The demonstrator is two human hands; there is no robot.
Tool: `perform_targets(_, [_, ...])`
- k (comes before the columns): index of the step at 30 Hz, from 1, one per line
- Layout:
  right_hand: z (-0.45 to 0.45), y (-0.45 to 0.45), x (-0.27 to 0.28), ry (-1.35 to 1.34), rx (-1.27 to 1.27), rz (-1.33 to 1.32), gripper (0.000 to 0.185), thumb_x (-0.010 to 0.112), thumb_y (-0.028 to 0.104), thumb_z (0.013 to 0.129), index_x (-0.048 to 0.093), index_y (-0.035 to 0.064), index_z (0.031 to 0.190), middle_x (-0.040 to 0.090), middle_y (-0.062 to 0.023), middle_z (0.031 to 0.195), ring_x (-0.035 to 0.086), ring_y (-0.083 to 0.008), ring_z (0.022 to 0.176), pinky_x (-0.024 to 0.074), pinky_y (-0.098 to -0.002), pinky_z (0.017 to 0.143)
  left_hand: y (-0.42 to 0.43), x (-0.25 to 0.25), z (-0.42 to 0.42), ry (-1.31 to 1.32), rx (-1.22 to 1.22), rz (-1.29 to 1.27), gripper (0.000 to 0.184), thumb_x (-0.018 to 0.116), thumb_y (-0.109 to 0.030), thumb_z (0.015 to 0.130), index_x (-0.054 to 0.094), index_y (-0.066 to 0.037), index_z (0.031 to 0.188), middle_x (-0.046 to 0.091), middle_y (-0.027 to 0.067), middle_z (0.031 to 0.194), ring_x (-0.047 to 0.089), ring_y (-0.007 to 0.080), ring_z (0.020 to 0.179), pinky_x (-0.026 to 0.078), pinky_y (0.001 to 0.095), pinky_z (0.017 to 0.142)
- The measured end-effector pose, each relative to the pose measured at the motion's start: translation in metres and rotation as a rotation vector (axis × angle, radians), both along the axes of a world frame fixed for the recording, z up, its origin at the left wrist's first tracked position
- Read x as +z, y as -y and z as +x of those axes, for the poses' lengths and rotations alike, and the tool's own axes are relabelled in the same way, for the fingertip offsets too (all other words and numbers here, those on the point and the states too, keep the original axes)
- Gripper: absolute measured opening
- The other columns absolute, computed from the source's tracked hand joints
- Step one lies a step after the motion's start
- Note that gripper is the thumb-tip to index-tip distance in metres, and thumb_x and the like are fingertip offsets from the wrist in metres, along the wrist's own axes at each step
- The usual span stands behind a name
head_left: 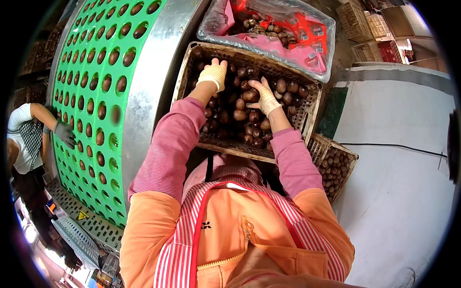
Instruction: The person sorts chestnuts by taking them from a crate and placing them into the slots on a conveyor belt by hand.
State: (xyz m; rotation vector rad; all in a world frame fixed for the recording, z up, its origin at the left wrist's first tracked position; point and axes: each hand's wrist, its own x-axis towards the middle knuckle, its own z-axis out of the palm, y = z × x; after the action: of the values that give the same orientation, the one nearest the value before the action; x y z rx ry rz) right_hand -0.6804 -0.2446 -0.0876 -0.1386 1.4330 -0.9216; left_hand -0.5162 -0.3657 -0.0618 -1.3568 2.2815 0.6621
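Note:
A worn crate (184,72) full of round dark brown fruits (240,115) lies in front of me. My left hand (212,75), its palm wrapped in pale tape, is over the crate's left part; its fingertips show close together, and whether they hold anything is hidden. Toward the crate's right side, my right hand (264,97), wrapped likewise, has thumb and fingers spread against the fruits, gripping none that I can make out. To the left, a green panel (98,62) with rows of oval holes carries similar fruits, one in most holes.
A plastic-lined bin (216,26) with red and pink packaging stands beyond the crate. Another crate of fruits (353,161) is at lower right, beside a white wall (394,192). At far left a co-worker's gloved hand (65,134) touches the panel. A metal rim (149,72) borders it.

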Motion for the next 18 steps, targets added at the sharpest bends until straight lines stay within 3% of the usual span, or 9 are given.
perform_targets(3, [-0.013, 0.004, -0.013, 0.285, -0.161, 0.118, 0.111, 0.074, 0.054, 0.077, 0.005, 0.0169, 0.156, 0.005, -0.0173, 0.159, 0.013, -0.0479, 0.142, 0.0403, -0.0657, 0.099, 0.009, 0.014, -0.002, -0.025, -0.048, 0.107, 0.093, 0.084, -0.014, 0.064, 0.036, -0.015, 0.144, 0.041, 0.0213, 0.138, 0.049, 0.0410, 0.123, 0.047, 0.0457, 0.100])
perform_targets(4, [-0.015, 0.002, -0.014, 0.311, -0.128, 0.081, 0.115, 0.071, 0.064, 0.075, 0.003, 0.0172, 0.156, 0.002, -0.0140, 0.160, 0.009, -0.0521, 0.141, 0.0338, -0.0690, 0.103, 0.012, 0.011, -0.001, -0.017, -0.080, 0.108, 0.101, 0.087, -0.017, 0.062, 0.033, -0.018, 0.147, 0.039, 0.0203, 0.142, 0.048, 0.0411, 0.125, 0.047, 0.0458, 0.100])
perform_targets(8, [-0.014, 0.009, -0.014, 0.311, -0.151, 0.095, 0.113, 0.063, 0.073, 0.076, 0.003, 0.0209, 0.156, 0.000, -0.0117, 0.161, 0.005, -0.0502, 0.143, 0.0309, -0.0687, 0.105, 0.010, 0.001, 0.000, -0.165, -0.056, 0.291, 0.108, 0.090, -0.020, 0.059, 0.031, -0.018, 0.149, 0.037, 0.0183, 0.145, 0.048, 0.0369, 0.127, 0.045, 0.0435, 0.102])
perform_targets(12, [-0.012, 0.004, -0.038, 0.424, -0.165, 0.100, 0.109, 0.059, 0.075, 0.077, 0.004, 0.0227, 0.156, 0.000, -0.0085, 0.162, 0.000, -0.0478, 0.145, 0.0277, -0.0672, 0.107, -0.003, -0.024, -0.002, -0.299, -0.034, 0.237, 0.114, 0.092, -0.021, 0.054, 0.030, -0.018, 0.150, 0.038, 0.0168, 0.144, 0.045, 0.0378, 0.129, 0.043, 0.0440, 0.104])
perform_targets(13, [-0.011, 0.006, -0.040, 0.506, -0.022, 0.021, 0.099, 0.055, 0.071, 0.083, 0.010, 0.0213, 0.155, 0.002, -0.0060, 0.161, 0.004, -0.0415, 0.146, 0.0270, -0.0678, 0.107, -0.007, -0.025, 0.001, -0.357, -0.008, 0.241, 0.116, 0.093, -0.023, 0.053, 0.029, -0.018, 0.150, 0.037, 0.0176, 0.144, 0.043, 0.0389, 0.130, 0.042, 0.0447, 0.105])
perform_targets(15, [0.002, 0.006, -0.038, 0.403, 0.033, -0.146, 0.090, 0.055, 0.069, 0.085, 0.022, 0.0199, 0.153, 0.015, -0.0067, 0.159, 0.020, -0.0349, 0.143, 0.0256, -0.0680, 0.107, -0.017, -0.024, 0.013, -0.466, 0.040, 0.246, 0.119, 0.094, -0.026, 0.051, 0.028, -0.019, 0.150, 0.035, 0.0194, 0.145, 0.039, 0.0411, 0.133, 0.041, 0.0460, 0.106])
perform_targets(17, [-0.004, 0.011, -0.026, 0.654, -0.081, 0.003, 0.081, 0.056, 0.066, 0.086, 0.032, 0.0200, 0.148, 0.035, -0.0071, 0.150, 0.039, -0.0311, 0.132, 0.0339, -0.0632, 0.104, -0.028, -0.036, 0.015, -0.532, 0.034, 0.223, 0.128, 0.096, -0.036, 0.044, 0.028, -0.020, 0.150, 0.025, 0.0260, 0.149, 0.032, 0.0458, 0.136, 0.037, 0.0460, 0.110])
perform_targets(18, [-0.001, 0.010, -0.023, 0.571, -0.066, -0.040, 0.077, 0.058, 0.064, 0.086, 0.038, 0.0176, 0.144, 0.046, -0.0084, 0.140, 0.052, -0.0289, 0.119, 0.0452, -0.0562, 0.096, -0.033, -0.035, 0.012, -0.534, 0.059, 0.215, 0.127, 0.096, -0.037, 0.044, 0.028, -0.020, 0.150, 0.023, 0.0262, 0.151, 0.031, 0.0462, 0.137, 0.037, 0.0462, 0.110])
